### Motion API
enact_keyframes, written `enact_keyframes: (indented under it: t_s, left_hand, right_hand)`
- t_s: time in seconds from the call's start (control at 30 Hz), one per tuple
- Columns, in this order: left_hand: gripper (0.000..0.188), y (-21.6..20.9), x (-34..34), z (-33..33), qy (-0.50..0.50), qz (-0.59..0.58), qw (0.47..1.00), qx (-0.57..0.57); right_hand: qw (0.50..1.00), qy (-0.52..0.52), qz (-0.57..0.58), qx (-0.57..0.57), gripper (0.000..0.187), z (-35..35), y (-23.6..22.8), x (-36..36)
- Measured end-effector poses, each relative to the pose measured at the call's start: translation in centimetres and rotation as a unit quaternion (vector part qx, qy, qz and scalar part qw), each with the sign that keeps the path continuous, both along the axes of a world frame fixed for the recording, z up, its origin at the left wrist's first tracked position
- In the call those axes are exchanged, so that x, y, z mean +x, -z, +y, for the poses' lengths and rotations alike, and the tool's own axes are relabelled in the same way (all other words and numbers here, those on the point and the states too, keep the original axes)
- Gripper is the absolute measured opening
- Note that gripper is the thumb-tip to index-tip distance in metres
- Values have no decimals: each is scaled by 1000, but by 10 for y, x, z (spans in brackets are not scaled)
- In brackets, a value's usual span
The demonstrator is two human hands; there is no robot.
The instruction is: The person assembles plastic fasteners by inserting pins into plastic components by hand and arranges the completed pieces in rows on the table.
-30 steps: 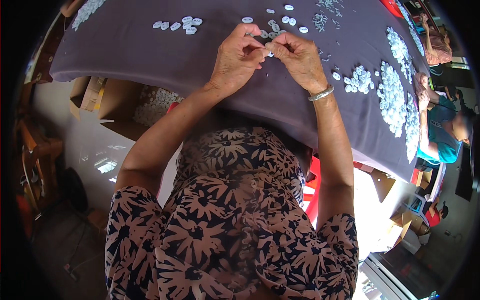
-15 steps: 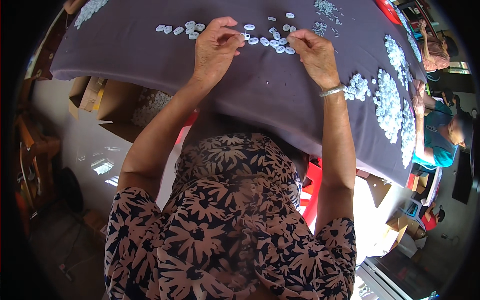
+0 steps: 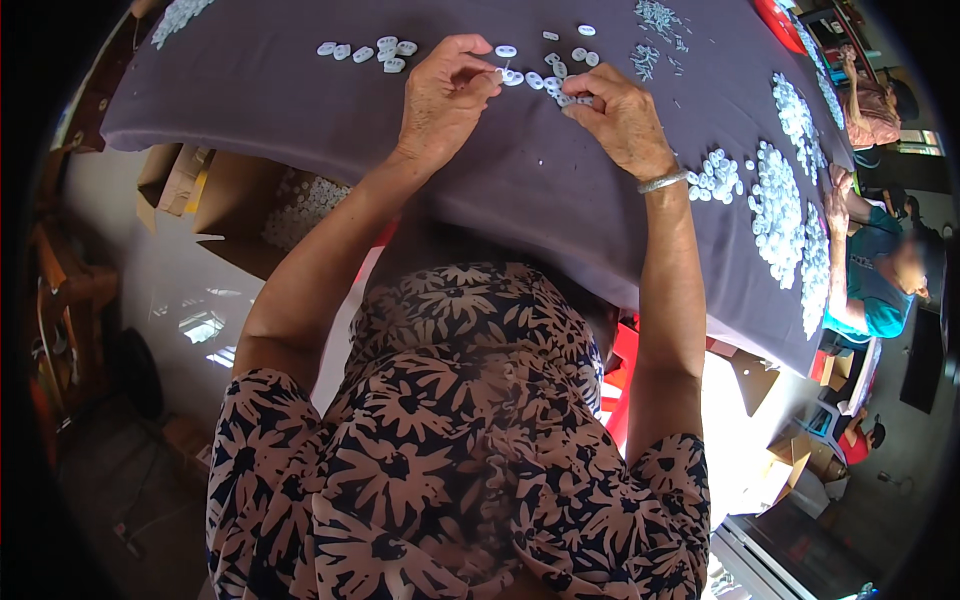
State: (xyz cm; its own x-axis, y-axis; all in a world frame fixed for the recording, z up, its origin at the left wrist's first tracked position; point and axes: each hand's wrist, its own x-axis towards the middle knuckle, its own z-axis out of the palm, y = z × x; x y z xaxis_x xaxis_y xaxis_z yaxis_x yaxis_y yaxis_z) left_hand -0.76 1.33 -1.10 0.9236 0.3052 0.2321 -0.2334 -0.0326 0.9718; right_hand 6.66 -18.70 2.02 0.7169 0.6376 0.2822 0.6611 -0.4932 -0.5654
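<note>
Between the thumb and fingers of my left hand (image 3: pixel 445 105) is a small white plastic piece (image 3: pixel 499 75), mostly covered by the fingertips. A thin pale bit stands up beside it; its kind is too small to tell. My right hand (image 3: pixel 622 118), with a silver bracelet at the wrist, has its thumb and fingers closed at a cluster of white oval plastic pieces (image 3: pixel 551 84) with dark holes. Whatever those fingertips hold is hidden. One white oval piece (image 3: pixel 506 51) lies just beyond my left fingertips, and a group of similar ovals (image 3: pixel 388 54) lies further left.
Small thin metallic pieces (image 3: pixel 645 62) lie scattered beyond my right hand. Heaps of white pieces (image 3: pixel 777 215) cover the right of the dark tablecloth (image 3: pixel 520 200). A cardboard box (image 3: pixel 235 205) of white pieces stands below the left edge. Another person (image 3: pixel 880 270) works at the right.
My left hand has shifted slightly right, still pinching the white piece. My right hand has moved left and down, its fingertips now at the near side of the cluster.
</note>
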Motion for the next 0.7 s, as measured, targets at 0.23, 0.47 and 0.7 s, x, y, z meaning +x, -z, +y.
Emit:
enact_keyframes:
  t_s: [0.23,0.47,0.7]
  left_hand:
    - [25,-6,-5,-10,29,6,1000,-4]
    - [25,-5,-5,-10,27,11,999,14]
    - [25,-3,-4,-10,28,11,999,14]
  right_hand:
    - [1000,-7,8,0,20,-4,0,-3]
    - [999,-38,1,15,23,-4,2,-7]
    - [997,32,-70,-1,22,1,7,-13]
